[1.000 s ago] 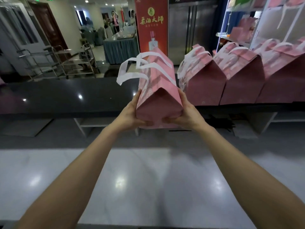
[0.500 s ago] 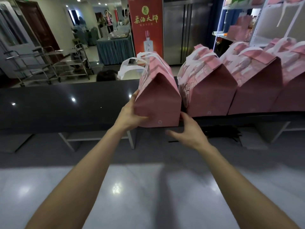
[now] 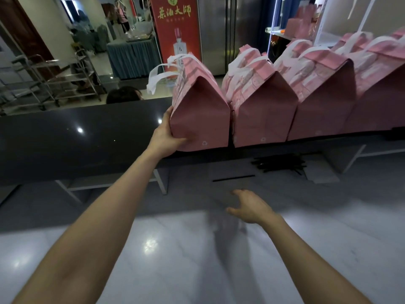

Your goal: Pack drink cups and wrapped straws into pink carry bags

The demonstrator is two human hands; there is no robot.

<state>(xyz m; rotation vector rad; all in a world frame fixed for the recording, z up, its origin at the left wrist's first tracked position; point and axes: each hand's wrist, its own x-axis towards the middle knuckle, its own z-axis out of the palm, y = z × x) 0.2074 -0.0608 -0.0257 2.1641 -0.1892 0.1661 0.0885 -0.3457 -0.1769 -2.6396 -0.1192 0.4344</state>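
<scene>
A pink carry bag (image 3: 200, 119) with white handles stands on the dark raised counter (image 3: 76, 137), pressed against the left end of a row of similar pink bags (image 3: 265, 117). My left hand (image 3: 167, 134) grips its lower left corner, thumb on the front face. My right hand (image 3: 249, 206) hovers over the white worktop (image 3: 175, 260), fingers apart, holding nothing. A pile of black wrapped straws (image 3: 280, 164) lies under the counter ledge, with one single straw (image 3: 233, 178) apart from it. No cups are visible.
Two more pink bags (image 3: 324, 106) continue the row to the right. A red poster (image 3: 176, 29), a steel fridge (image 3: 230, 29) and metal trolleys (image 3: 50, 82) stand beyond the counter. A person's head (image 3: 123, 95) shows just behind the counter edge.
The bag went from held in both hands to standing on the counter against the row. My right hand let go and drew back over the worktop; my left hand stays on the bag.
</scene>
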